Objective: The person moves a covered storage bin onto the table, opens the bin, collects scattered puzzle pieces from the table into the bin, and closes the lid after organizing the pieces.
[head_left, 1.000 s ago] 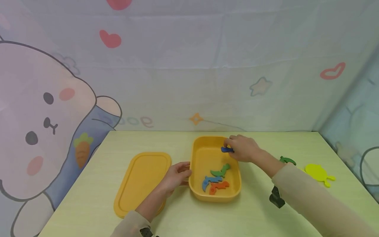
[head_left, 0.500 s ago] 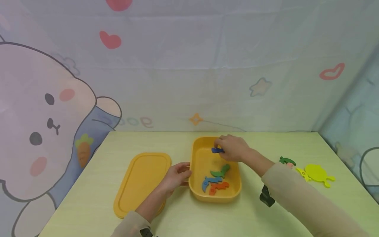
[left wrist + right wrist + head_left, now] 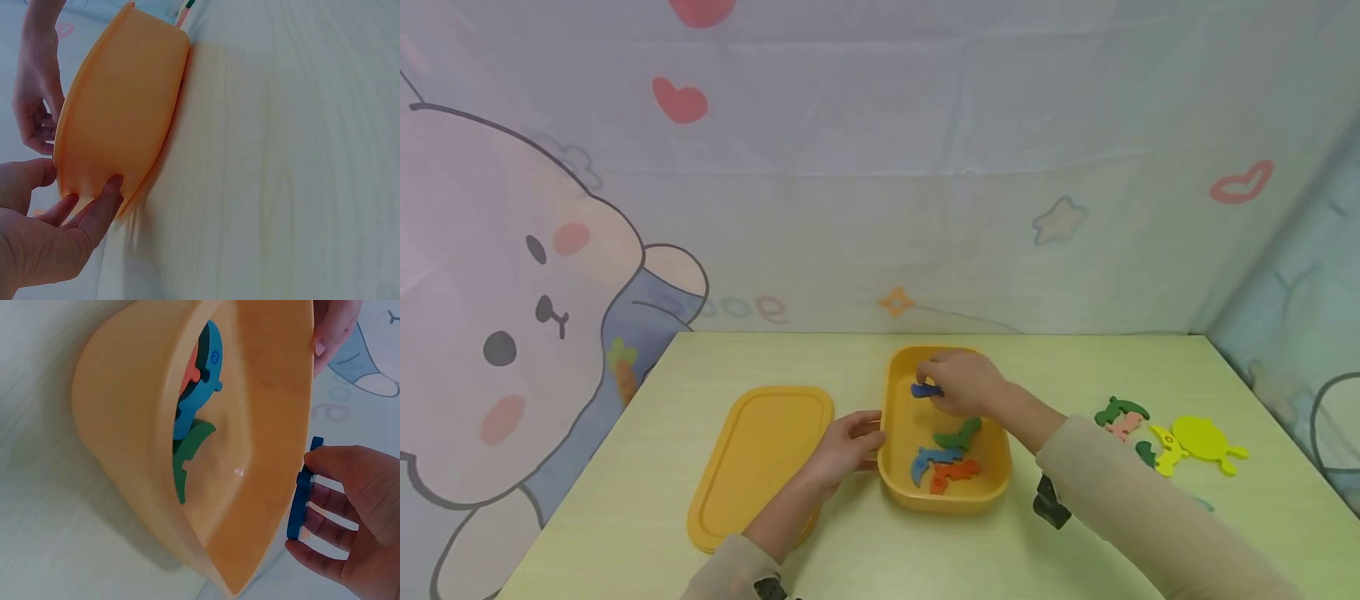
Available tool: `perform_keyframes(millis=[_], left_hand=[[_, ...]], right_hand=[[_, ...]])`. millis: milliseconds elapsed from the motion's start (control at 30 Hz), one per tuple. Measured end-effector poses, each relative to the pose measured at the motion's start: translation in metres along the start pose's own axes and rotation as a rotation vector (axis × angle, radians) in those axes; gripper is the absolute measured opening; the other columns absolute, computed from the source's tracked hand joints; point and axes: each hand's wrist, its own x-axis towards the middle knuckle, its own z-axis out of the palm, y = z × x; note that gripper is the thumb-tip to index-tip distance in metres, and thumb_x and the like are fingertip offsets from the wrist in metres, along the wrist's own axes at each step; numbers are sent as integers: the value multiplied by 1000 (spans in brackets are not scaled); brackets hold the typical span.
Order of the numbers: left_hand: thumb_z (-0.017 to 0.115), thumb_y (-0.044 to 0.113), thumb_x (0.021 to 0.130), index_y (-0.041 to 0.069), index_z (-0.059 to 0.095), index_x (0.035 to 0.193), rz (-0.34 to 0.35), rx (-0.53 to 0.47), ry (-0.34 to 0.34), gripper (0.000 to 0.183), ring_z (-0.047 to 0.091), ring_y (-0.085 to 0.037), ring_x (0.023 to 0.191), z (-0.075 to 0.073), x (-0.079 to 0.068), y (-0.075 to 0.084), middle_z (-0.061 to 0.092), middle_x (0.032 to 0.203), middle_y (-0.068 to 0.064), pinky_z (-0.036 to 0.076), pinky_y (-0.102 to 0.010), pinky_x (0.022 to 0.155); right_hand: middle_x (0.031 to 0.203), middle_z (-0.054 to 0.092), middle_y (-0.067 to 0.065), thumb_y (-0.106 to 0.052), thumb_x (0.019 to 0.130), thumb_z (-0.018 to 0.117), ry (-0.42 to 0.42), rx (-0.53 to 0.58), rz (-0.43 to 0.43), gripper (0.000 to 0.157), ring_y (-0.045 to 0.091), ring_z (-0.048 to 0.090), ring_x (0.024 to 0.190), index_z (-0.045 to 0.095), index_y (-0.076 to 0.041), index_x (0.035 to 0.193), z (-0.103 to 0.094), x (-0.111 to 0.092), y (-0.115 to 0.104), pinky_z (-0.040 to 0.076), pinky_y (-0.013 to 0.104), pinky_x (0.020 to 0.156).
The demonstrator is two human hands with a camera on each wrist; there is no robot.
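My right hand (image 3: 962, 383) pinches a dark blue animal-shaped toy piece (image 3: 300, 506) between thumb and fingertips, over the far part of a yellow plastic box (image 3: 943, 503). In the right wrist view the piece is seen edge-on, just beyond the box's rim. Inside the box lie a green piece (image 3: 958, 436), a blue piece (image 3: 934, 458) and an orange-red piece (image 3: 955, 473), near its front end. My left hand (image 3: 56, 231) rests against the box's left side, fingertips on the outer wall and thumb at the rim.
A flat yellow lid (image 3: 760, 467) lies left of the box. Several toy pieces lie on the table to the right, among them a green one (image 3: 1122, 408), a pink one (image 3: 1124, 426) and a yellow turtle shape (image 3: 1202, 438). A printed cloth (image 3: 970, 208) hangs behind the table.
My right hand has moved left over the box, carrying the dark blue piece. More of the pieces on the right have come out from behind the sleeve. My left hand stays put.
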Motion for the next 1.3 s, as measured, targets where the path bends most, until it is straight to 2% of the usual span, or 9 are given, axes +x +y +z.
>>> perform_keyframes(millis=[400, 900, 1300], left_hand=[[51, 12, 93, -3, 41, 134, 9, -16, -13, 45, 58, -33, 106, 0, 0, -2, 48, 130, -25, 55, -37, 78], [51, 12, 93, -3, 41, 134, 10, -17, -6, 45, 57, -33, 108, 0, 0, -2, 48, 130, -25, 55, -37, 77], [50, 11, 93, -4, 40, 135, 26, -33, -31, 45, 56, -35, 108, -1, 1, -2, 47, 130, -27, 55, -38, 78]], right_hand=[[95, 60, -2, -20, 84, 63, -73, 35, 18, 20, 14, 55, 76, 61, -19, 104, 6, 6, -15, 47, 28, 60], [93, 59, -1, -21, 85, 63, -81, 19, 18, 22, 17, 55, 78, 60, -19, 107, 10, 7, -24, 47, 29, 59], [110, 58, 2, -31, 85, 65, -83, 19, 23, 37, 21, 58, 93, 56, -21, 120, 14, 7, -23, 53, 32, 67]])
